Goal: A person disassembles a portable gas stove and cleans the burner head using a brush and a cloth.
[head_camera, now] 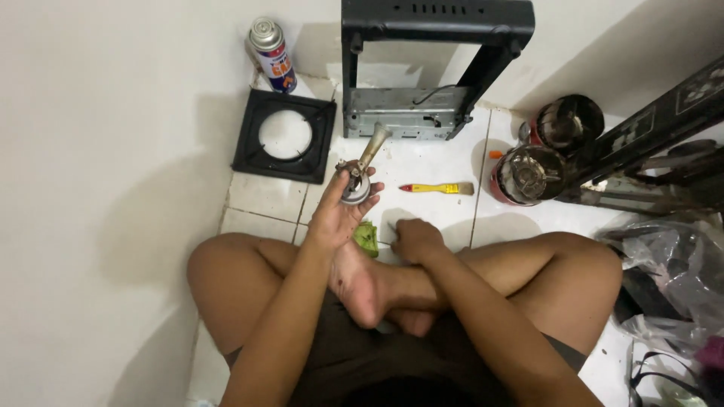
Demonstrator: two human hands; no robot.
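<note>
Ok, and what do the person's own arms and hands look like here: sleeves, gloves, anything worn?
Both arms are bare right up to the edge of the picture, with no sleeves showing. The left hand and right hand wear no gloves, and no rings, watch or bracelet can be seen. Some dark grime marks the nearby foot; the hands are too small to judge.

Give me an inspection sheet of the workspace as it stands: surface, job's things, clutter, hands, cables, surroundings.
Surface: white tiled floor, person sitting cross-legged on it.
Job's things: metal burner part with a tube, held up; dismantled black stove body propped against the wall; black square pan support flat on the tiles.
Clutter: gas canister upright in the corner; yellow-handled brush; green cloth; two round burner units at right.
Hands: left hand grips the burner part; right hand is closed, low by the cloth, contents not visible.
Cables: one thin wire inside the stove body.
Surroundings: white walls; plastic bags and dark framework at right.
</note>
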